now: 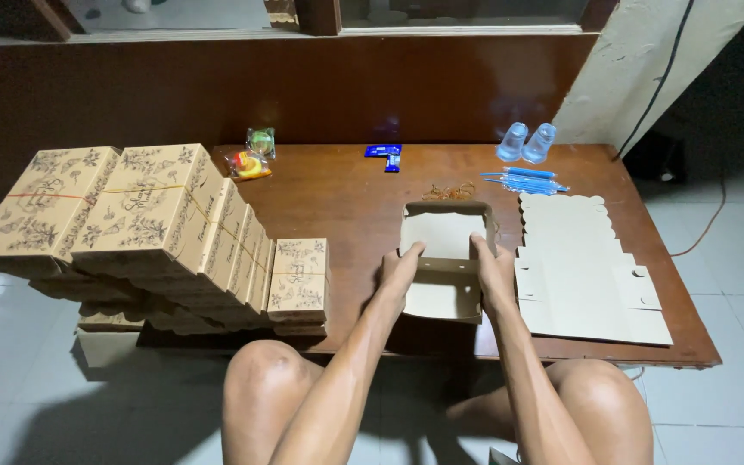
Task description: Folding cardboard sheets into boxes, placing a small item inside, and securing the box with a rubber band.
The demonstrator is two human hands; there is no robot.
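Observation:
A half-folded brown cardboard box [443, 234] stands open on the low wooden table [337, 198], its walls up and its front flap lying flat toward me. My left hand [400, 268] presses the box's left wall and my right hand [492, 269] presses its right wall, fingers pointing away from me. A stack of flat, unfolded box blanks [583, 275] lies just right of my right hand.
Several finished printed boxes [144, 224] are piled at the table's left, some tied with rubber bands. Loose rubber bands [449, 191], two small plastic cups [527, 142], blue utensils [527, 181], a blue packet [385, 152] and wrapped snacks [250, 160] lie at the back. My bare knees are below the table edge.

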